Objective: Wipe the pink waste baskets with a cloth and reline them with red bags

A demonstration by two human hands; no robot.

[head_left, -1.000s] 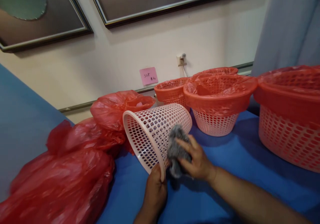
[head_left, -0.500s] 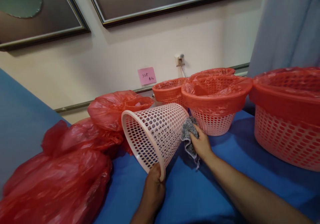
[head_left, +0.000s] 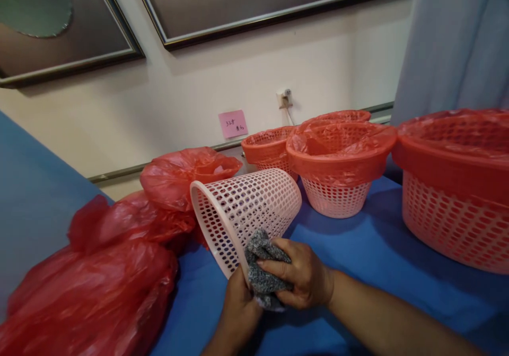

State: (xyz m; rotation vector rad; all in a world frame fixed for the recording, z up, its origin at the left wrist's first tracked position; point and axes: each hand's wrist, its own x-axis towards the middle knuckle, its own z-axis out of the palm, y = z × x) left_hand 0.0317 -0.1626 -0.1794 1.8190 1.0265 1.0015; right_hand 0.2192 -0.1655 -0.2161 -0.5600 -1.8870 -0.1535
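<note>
A pale pink perforated plastic wastebasket (head_left: 258,199) is tipped on its side above the blue surface, its open mouth facing left. My left hand (head_left: 238,305) is closed on the lower part of its rim. In my right hand (head_left: 304,274) is a bunched grey cleaning cloth (head_left: 264,268), pressed against the basket's side close to the rim. The cloth covers part of the basket wall, and the two hands are almost touching.
Several baskets lined with red bags stand behind and to the right, including a middle one (head_left: 338,191) and a big one (head_left: 453,213). Filled red plastic bags (head_left: 99,292) lie at left. A pink note (head_left: 233,124) and a socket (head_left: 284,100) are on the wall.
My right hand has moved the cloth from the basket's base end toward the rim, closer to my left hand. My left hand keeps hold of the rim.
</note>
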